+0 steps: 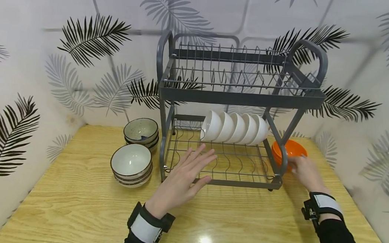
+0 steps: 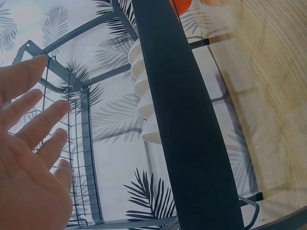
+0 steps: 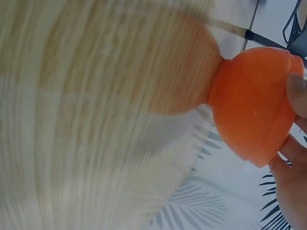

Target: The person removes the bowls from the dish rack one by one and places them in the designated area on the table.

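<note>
Rack leg (image 1: 283, 157) partly hides orange bowls (image 3: 254, 100), pinched by right fingers (image 1: 297, 163); left fingers (image 1: 206, 162) spread

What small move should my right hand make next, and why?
Perhaps lift the top orange bowl gently: the right hand seems to pinch its rim, another bowl looks nested beneath, and the lower rack shows bare wire in front of the white bowls.
</note>
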`<state>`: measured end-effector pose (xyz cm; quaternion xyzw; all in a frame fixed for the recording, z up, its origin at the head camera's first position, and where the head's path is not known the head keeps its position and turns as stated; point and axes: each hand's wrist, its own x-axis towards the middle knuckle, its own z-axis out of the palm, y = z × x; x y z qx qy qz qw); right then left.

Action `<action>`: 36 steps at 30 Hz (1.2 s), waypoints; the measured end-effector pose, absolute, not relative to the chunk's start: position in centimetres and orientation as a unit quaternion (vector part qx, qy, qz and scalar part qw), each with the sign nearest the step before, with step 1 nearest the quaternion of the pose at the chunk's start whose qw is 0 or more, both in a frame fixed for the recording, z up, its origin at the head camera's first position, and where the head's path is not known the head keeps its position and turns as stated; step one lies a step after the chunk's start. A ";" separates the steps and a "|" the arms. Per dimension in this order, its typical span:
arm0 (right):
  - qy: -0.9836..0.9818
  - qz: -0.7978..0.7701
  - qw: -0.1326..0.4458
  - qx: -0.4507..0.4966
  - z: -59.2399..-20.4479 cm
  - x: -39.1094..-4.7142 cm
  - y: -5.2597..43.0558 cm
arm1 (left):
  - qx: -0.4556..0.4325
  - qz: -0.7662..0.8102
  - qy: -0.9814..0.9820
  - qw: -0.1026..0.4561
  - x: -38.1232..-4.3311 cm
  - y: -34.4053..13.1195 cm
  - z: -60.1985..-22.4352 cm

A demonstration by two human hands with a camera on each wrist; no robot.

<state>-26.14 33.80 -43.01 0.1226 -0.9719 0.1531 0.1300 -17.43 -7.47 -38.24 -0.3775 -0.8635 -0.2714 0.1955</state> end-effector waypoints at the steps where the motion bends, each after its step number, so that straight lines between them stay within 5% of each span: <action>1: -0.971 0.156 0.128 0.126 -43.1 -26.2 33.8 | -0.378 -0.271 -0.863 0.196 -17.4 -7.5 -38.3; 16: -0.947 0.216 0.198 0.134 -43.6 -25.5 33.7 | -0.356 -0.254 -0.874 0.210 -17.4 -7.5 -38.3; 36: -0.746 0.355 0.561 0.039 -38.8 -21.6 28.1 | -0.315 -0.240 -0.900 0.182 -17.4 -7.7 -38.4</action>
